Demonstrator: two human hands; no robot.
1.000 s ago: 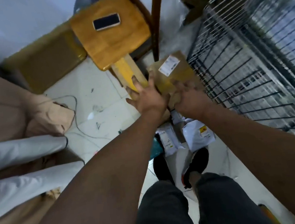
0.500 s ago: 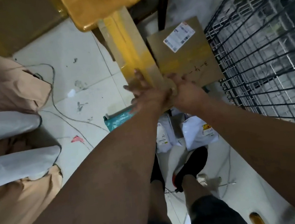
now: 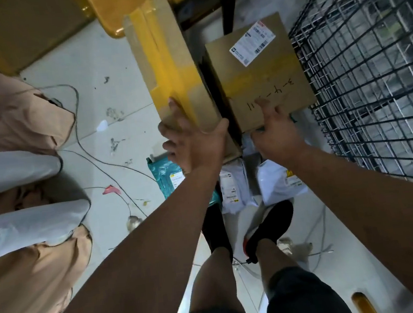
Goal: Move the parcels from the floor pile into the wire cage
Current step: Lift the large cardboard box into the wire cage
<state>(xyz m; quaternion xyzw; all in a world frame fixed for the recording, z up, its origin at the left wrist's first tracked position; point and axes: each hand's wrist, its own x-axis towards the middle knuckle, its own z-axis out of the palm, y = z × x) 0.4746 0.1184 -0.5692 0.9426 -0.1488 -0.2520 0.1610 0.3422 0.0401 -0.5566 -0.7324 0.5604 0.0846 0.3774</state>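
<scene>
A long cardboard box (image 3: 166, 65) with yellow tape lies ahead of me, and my left hand (image 3: 193, 139) grips its near end, thumb across the top. Right beside it sits a square cardboard box (image 3: 266, 77) with a white label and handwriting. My right hand (image 3: 277, 130) holds that box's near edge, with a digit on top and the other fingers hidden below. The wire cage (image 3: 370, 65) stands against the square box's right side. On the floor under my arms lie a teal mailer (image 3: 166, 171) and two white mailers (image 3: 235, 189) (image 3: 280, 181).
A wooden stool (image 3: 116, 9) stands just behind the long box. A seated person in beige and white (image 3: 15, 162) fills the left side. Thin cables (image 3: 92, 154) trail over the tiled floor. My feet in black shoes (image 3: 267, 226) stand just behind the mailers.
My hands were pressed together at the boxes' near ends; now they are apart, one on each box. The view has dropped closer to the boxes.
</scene>
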